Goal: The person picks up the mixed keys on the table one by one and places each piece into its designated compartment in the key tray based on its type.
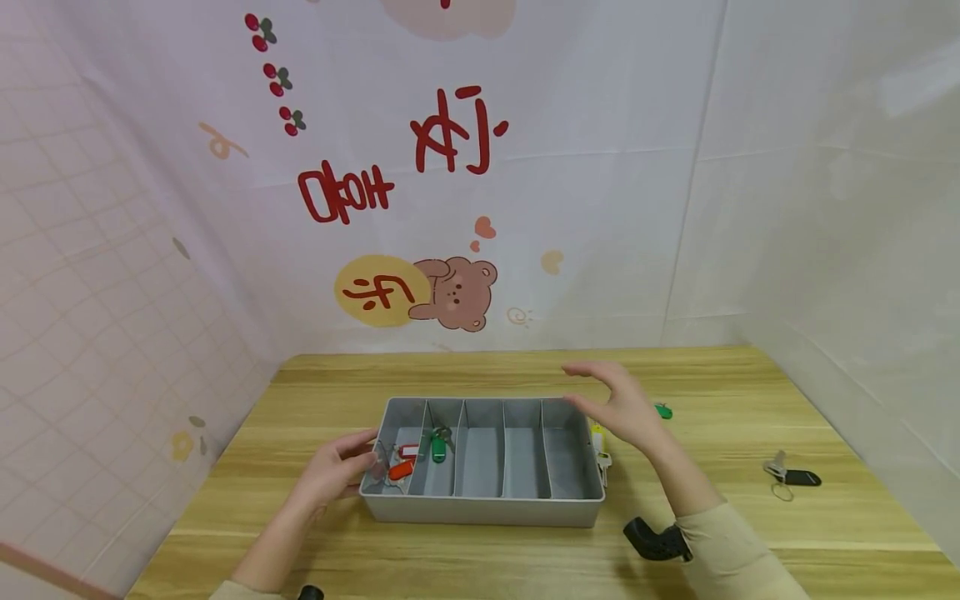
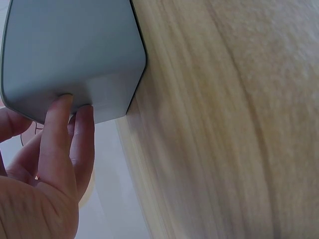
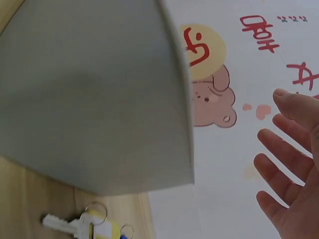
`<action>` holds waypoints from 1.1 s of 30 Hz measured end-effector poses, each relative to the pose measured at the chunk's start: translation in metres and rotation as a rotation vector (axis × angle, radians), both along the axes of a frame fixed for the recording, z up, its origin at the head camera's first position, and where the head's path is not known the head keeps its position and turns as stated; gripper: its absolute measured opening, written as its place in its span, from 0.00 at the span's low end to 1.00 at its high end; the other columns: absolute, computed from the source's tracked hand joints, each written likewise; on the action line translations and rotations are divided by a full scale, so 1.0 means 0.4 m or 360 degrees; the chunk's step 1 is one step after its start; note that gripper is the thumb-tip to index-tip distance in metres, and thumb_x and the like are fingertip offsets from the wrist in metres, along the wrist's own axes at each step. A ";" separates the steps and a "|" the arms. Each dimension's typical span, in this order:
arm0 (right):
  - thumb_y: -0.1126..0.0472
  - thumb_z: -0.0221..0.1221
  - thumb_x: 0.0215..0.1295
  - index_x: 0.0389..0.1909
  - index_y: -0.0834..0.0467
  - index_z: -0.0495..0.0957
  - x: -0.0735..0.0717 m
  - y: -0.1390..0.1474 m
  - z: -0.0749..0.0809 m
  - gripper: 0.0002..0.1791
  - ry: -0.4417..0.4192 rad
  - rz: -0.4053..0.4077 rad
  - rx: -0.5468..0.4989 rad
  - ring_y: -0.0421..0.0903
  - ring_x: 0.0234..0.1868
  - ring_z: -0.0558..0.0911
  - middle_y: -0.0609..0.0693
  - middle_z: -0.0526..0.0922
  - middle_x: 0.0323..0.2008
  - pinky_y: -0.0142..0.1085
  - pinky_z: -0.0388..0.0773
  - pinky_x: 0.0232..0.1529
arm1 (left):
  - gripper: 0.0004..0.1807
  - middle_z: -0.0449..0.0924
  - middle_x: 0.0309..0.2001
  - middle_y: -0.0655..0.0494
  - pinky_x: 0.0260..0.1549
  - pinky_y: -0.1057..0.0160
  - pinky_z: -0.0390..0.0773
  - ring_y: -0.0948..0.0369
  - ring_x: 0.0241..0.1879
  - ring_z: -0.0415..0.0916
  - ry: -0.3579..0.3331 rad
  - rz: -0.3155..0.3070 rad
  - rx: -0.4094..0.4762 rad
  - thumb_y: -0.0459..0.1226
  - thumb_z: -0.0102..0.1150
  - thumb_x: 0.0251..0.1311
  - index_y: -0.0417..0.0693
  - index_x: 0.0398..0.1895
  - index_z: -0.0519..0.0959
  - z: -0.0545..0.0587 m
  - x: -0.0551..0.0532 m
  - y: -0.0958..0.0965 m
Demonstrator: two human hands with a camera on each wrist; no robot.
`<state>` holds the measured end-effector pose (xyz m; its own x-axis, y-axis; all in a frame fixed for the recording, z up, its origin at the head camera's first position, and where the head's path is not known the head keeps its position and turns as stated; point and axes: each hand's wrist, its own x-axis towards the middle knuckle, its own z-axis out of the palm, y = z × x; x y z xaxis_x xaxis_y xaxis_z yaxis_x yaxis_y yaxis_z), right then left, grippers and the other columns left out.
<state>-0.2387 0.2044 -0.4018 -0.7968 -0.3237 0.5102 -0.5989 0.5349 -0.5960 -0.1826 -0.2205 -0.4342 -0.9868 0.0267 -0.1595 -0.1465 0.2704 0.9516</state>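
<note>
A grey five-compartment organizer tray [image 1: 480, 511] sits on the table. At its left end my left hand [image 1: 337, 469] grips the end wall. In the left wrist view, the fingers [image 2: 58, 124] press the outer face. Over the back right corner, my right hand [image 1: 626, 410] is raised with thumb and fingers spread, holding nothing. Red key tags [image 1: 401, 470] lie in the leftmost compartment, and a key with a green tag [image 1: 438, 448] is in the one beside it. Just outside the right end lies a key with a yellow tag [image 1: 597, 439], partly hidden.
Right of the tray, a black key tag [image 1: 802, 477] with keys lies on the wooden table [image 1: 450, 562]. Behind the right forearm shows another green tag [image 1: 663, 411]. A printed cloth [image 1: 592, 208] hangs behind the table and along both sides.
</note>
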 end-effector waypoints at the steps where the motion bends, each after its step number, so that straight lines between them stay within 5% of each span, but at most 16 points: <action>1: 0.63 0.70 0.59 0.58 0.58 0.80 -0.001 0.008 -0.004 0.25 -0.0001 -0.0014 0.0002 0.57 0.59 0.74 0.53 0.81 0.56 0.56 0.70 0.59 | 0.27 0.74 0.57 0.31 0.39 0.45 0.84 0.46 0.45 0.81 0.0002 -0.0001 0.0000 0.29 0.56 0.67 0.33 0.69 0.67 -0.001 0.000 0.000; 18: 0.69 0.70 0.57 0.55 0.66 0.79 -0.020 0.116 -0.058 0.23 0.0164 -0.0145 0.0016 0.62 0.53 0.77 0.61 0.82 0.52 0.57 0.72 0.53 | 0.27 0.74 0.56 0.32 0.38 0.46 0.84 0.48 0.45 0.80 -0.0003 -0.0006 0.0010 0.29 0.55 0.67 0.33 0.69 0.67 -0.005 -0.005 -0.002; 33: 0.64 0.68 0.62 0.60 0.68 0.75 -0.037 0.201 -0.078 0.27 -0.0066 -0.0301 0.0054 0.67 0.56 0.73 0.68 0.77 0.57 0.64 0.66 0.57 | 0.27 0.73 0.56 0.31 0.39 0.45 0.84 0.47 0.45 0.81 -0.0011 -0.0010 0.0041 0.28 0.55 0.67 0.32 0.69 0.66 -0.007 -0.004 -0.004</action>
